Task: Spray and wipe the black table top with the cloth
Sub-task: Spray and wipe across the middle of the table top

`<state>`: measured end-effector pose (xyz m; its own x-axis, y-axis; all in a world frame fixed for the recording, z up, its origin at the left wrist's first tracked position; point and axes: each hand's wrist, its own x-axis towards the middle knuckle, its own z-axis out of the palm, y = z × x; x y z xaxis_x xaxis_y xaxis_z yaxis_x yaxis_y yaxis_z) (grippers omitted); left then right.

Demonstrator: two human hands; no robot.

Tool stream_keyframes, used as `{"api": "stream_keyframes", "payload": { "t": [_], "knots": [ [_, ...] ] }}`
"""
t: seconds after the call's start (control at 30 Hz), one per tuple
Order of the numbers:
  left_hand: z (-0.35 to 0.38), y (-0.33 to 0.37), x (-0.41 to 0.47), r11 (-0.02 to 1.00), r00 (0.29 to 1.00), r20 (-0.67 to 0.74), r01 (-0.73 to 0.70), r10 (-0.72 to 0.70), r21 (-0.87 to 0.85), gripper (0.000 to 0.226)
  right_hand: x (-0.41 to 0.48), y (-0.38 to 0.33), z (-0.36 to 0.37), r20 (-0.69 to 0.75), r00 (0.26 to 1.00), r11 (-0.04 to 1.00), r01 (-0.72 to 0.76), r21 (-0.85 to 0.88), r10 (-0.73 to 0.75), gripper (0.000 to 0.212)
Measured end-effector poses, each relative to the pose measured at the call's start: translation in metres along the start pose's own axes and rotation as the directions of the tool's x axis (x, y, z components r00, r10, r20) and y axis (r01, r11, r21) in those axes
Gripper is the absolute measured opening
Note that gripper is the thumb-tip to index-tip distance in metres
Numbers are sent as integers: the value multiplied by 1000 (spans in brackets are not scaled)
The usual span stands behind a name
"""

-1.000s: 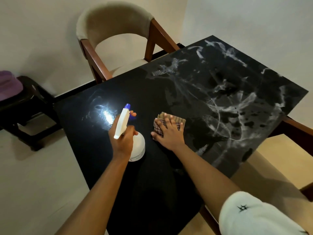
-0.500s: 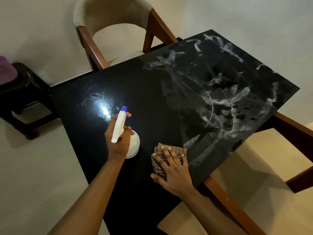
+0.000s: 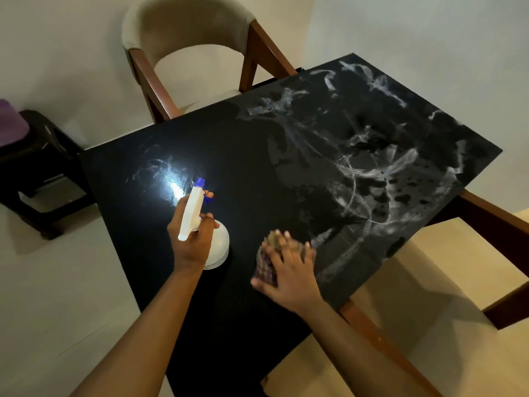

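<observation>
The black table top (image 3: 257, 173) fills the middle of the view, with white smeared residue over its right half and a bright light glare at the left. My left hand (image 3: 191, 239) grips a white spray bottle (image 3: 219, 247) with a blue nozzle, held just above the table. My right hand (image 3: 289, 270) presses flat on a checked cloth (image 3: 264, 263) near the table's near right edge; the hand is motion-blurred and covers most of the cloth.
A beige padded chair with a wooden frame (image 3: 189, 44) stands at the table's far side. A dark stool (image 3: 37, 167) with a purple item on it sits at the left. A wooden chair arm (image 3: 492, 210) runs along the right edge.
My right hand slid the cloth from mid-table toward me to the near right edge, then slightly right. The left hand kept hold of the spray bottle.
</observation>
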<state>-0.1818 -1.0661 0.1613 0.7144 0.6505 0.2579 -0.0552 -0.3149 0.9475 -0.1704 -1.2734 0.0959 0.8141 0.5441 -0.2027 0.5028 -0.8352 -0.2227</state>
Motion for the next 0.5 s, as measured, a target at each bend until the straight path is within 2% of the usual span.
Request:
{"api": "stream_keyframes", "payload": {
  "t": [0.1, 0.2, 0.3, 0.4, 0.5],
  "knots": [
    [0, -2, 0, 1000, 1000, 6, 5, -5, 2, 34, -49, -10, 18, 14, 1000, 999, -22, 45, 21, 87],
    [0, -2, 0, 1000, 1000, 2, 29, -29, -3, 35, -55, -7, 20, -33, 998, 998, -43, 36, 44, 85],
    [1, -2, 1, 1000, 1000, 4, 24, -24, 11, 33, -14, 13, 1, -17, 997, 997, -75, 24, 76, 85],
    [2, -4, 0, 998, 999, -2, 46, -46, 43, 35, 44, 43, -20, -62, 972, 974, -223, 34, 225, 84],
    [1, -6, 0, 997, 998, -8, 66, -65, 49, 35, 72, 52, -26, -75, 957, 960, -279, 20, 280, 82]
  ]
}}
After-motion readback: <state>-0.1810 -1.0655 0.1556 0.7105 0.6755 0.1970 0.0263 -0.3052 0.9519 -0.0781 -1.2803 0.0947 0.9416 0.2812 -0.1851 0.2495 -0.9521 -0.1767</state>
